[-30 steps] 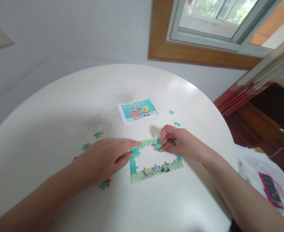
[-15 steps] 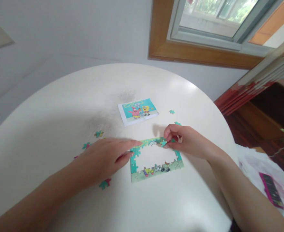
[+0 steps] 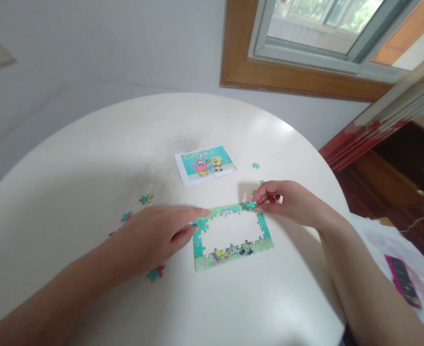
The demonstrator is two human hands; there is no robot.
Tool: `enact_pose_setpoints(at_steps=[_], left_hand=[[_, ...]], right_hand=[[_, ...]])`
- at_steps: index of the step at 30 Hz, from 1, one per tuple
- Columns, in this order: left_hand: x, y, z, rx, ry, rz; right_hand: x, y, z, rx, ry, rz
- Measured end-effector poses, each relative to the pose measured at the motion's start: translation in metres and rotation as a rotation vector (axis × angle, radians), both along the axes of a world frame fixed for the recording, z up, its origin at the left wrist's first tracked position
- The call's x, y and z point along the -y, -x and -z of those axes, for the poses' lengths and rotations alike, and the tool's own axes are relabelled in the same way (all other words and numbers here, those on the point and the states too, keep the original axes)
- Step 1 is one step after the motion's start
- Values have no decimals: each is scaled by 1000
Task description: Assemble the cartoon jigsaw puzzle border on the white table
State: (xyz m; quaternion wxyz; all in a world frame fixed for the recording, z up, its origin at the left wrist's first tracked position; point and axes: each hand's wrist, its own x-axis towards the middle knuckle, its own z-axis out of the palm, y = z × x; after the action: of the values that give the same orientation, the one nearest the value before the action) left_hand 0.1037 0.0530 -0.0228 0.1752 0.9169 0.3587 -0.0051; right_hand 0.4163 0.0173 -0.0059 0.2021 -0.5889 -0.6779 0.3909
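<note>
A jigsaw border [image 3: 199, 248] lies joined as a rectangular frame on the white table, its middle showing bare tabletop. My right hand [image 3: 284, 202] pinches a teal puzzle piece [image 3: 251, 205] between thumb and fingers, over the frame's top right corner. Whether that piece touches the frame I cannot tell. My left hand [image 3: 161, 228] rests at the top left of the frame, thumb and forefinger apart, fingertips on the border. Its other fingers are partly hidden from above.
Behind the frame lies a reference picture [image 3: 206, 164] with cartoon figures. Loose pieces [image 3: 156, 273] lie left of the frame, some partly under my left forearm. Another piece [image 3: 255, 166] sits at the back right. A pink-edged object [image 3: 402, 281] rests on papers beyond the round table's [image 3: 89, 139] right edge.
My right hand has moved slightly right and up with the puzzle piece, from the top border towards the top right corner. My left hand stays almost in place.
</note>
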Motion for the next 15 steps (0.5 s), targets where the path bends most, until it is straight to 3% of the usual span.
enact_pose_setpoints(at_steps=[7,15], left_hand=[[0,-2,-3,-8,-10,3],[0,1,0,-12,-2,-1]], right_hand=[[0,-2,1,123,-47,-50],[-1,4,2,92,-69,-123]])
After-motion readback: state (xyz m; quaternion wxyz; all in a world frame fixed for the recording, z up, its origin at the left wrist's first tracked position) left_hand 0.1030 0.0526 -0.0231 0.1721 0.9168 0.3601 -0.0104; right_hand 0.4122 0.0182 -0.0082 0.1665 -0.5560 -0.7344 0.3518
